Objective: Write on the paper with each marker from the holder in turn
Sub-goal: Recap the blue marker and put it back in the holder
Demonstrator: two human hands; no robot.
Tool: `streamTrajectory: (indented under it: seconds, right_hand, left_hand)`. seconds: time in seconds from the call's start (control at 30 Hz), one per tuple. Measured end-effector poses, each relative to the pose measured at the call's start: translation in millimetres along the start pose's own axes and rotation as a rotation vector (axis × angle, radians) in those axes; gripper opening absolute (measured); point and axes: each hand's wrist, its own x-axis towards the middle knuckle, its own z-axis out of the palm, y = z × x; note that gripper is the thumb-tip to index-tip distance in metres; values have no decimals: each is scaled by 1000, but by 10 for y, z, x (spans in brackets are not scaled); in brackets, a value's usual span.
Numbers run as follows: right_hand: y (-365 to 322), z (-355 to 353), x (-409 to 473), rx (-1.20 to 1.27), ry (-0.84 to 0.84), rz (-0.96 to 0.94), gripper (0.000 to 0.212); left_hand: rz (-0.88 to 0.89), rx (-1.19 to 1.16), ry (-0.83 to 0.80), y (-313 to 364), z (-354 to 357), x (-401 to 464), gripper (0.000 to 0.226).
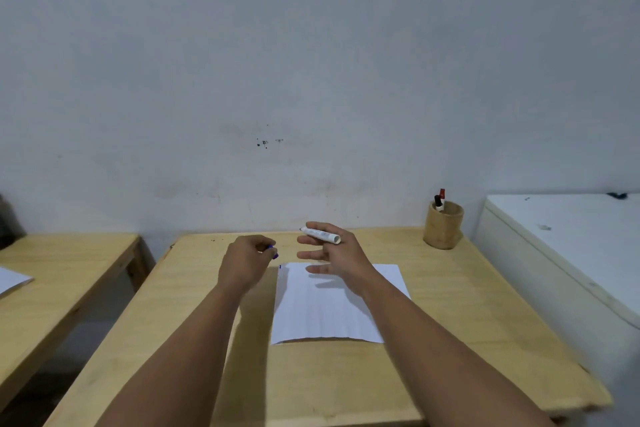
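A white sheet of paper [329, 308] lies on the wooden table [450, 322], with a small blue mark at its far left corner. My right hand [332, 253] hovers over the paper's far edge and holds an uncapped white marker [320, 234] lying sideways, tip pointing left. My left hand [247, 262] is just left of the paper, closed around the marker's blue cap [273, 251]. A round wooden holder [444, 225] stands at the table's far right corner with a red marker [442, 194] and a black marker [438, 203] in it.
A second wooden table [62, 288] stands to the left with a sheet of paper [12, 282] on it. A white cabinet or chest [571, 246] sits close on the right. A grey wall runs behind the tables.
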Motion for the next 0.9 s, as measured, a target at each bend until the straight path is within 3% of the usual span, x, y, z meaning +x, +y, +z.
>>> streamTrajectory:
  seconds: [0.33,0.47,0.57,0.9]
  right_hand:
    - [-368,-128,-434,185,7,6,23]
    - [-349,-179,-500,-70,6,-112,10]
    - [-360,-184,-519,-201,54,-177,19]
    - [-387,-218,-522,-291,92,-251,21]
  left_hand:
    - [59,-209,63,795,-220,-191,8]
    - [37,-311,64,996,-269,-243,12]
    - [14,-398,59,1100,-283,-272,11]
    - [44,-356,-3,1256,-244,-356,12]
